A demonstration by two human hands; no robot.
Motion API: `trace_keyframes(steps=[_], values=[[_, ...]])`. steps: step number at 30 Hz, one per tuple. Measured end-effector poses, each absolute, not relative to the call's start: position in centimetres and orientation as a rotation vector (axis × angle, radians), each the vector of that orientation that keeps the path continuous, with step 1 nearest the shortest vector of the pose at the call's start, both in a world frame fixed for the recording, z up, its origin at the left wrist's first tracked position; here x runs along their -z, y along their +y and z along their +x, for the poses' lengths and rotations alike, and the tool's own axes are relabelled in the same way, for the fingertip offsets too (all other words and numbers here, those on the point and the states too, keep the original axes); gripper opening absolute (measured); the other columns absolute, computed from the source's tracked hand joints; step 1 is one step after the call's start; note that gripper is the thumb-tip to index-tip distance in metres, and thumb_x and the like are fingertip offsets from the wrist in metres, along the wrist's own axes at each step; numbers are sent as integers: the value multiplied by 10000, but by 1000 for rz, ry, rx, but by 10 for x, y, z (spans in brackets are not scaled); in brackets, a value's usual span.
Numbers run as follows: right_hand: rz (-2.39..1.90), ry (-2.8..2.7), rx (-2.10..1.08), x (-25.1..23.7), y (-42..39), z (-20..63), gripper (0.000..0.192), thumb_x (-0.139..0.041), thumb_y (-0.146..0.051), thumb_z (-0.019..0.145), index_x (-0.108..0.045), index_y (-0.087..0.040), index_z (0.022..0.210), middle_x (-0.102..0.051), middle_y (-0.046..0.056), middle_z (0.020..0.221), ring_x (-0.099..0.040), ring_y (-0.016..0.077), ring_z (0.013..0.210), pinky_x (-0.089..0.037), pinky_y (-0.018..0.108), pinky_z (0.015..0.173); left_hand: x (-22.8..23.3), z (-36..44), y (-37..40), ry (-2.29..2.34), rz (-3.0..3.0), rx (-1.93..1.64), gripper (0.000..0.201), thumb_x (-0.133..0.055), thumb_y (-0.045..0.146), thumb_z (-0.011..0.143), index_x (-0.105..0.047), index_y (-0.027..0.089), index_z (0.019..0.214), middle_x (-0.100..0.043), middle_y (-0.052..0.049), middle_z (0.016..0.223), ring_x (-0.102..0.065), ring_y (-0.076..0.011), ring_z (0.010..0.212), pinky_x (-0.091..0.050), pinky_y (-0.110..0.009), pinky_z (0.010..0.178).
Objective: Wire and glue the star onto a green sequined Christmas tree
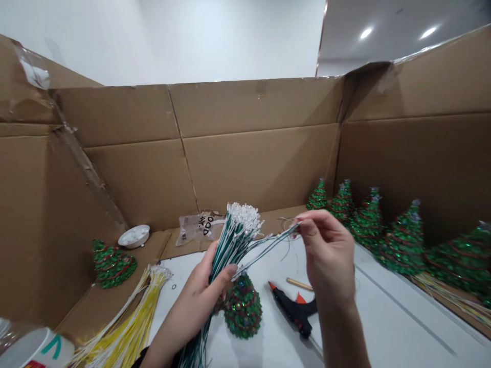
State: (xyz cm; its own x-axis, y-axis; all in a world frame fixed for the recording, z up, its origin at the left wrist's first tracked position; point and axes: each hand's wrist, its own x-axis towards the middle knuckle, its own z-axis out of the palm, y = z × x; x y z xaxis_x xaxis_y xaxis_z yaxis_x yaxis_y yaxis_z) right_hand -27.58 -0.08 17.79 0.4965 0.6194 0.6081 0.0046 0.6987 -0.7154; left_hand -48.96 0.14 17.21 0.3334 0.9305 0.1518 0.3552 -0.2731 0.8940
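My left hand (209, 289) is wrapped round a thick bundle of green wire stems (230, 240), whose white beaded tips point up. With thumb and fingers pinched, my right hand (326, 240) holds a few green strands (274, 243) drawn out sideways from that bundle. Just below the bundle, a small decorated green tree (243, 309) stands on the white table (276, 340). A black glue gun (289, 309) with an orange tip lies to its right, beside a tan stick (299, 284) partly hidden by my right forearm.
Cardboard walls (261, 153) enclose the table. Several green trees (402, 245) line the right side; another tree (113, 263) lies at left. Yellow and white stems (141, 317), a white bowl (134, 236), a plastic bag (199, 227) and a white cup (42, 350) are also around.
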Motion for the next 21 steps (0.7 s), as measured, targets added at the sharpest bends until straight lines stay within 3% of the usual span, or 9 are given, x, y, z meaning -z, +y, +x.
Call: trace_keyframes(steps=[6, 10, 12, 16, 21], values=[[-702, -824, -235, -183, -2, -238, 239, -743, -418, 733, -644, -201, 743, -591, -3, 639, -522, 109, 528, -435, 255, 488, -177, -496, 1, 1155, 1895, -742, 618, -507, 502, 889, -409, 227, 1434, -665, -80, 1177, -629, -246, 1018, -538, -342, 839], [-682, -666, -157, -184, -4, -212, 242, -818, -405, 626, -665, -226, 682, -569, 3, 604, -511, 124, 514, -420, 289, 472, -180, -500, 5, 1089, 2042, -679, 554, -480, 486, 909, -450, 254, 1411, -575, -57, 1353, -533, -244, 1220, -438, -360, 1026], [-674, -583, -131, -184, -3, -206, 289, -862, -406, 543, -667, -212, 633, -553, -1, 563, -506, 119, 489, -410, 291, 459, -179, -502, 7, 1066, 2078, -626, 557, -471, 482, 914, -434, 255, 1421, -589, -55, 1334, -534, -239, 1224, -425, -364, 1042], [-653, -494, -105, -185, 3, -204, 364, -897, -413, 421, -662, -178, 571, -547, -3, 503, -499, 108, 438, -401, 285, 434, -175, -505, 13, 1079, 2060, -602, 552, -508, 477, 894, -479, 240, 1391, -685, -72, 1150, -616, -255, 1099, -519, -357, 911], [-653, -296, -37, -182, 2, -178, 201, -776, -140, 582, -627, -226, 478, -512, -44, 463, -454, 81, 389, -354, 278, 409, -176, -514, 17, 1104, 2117, -579, 504, -522, 441, 889, -532, 224, 1344, -694, -67, 1112, -602, -260, 1119, -511, -348, 919]])
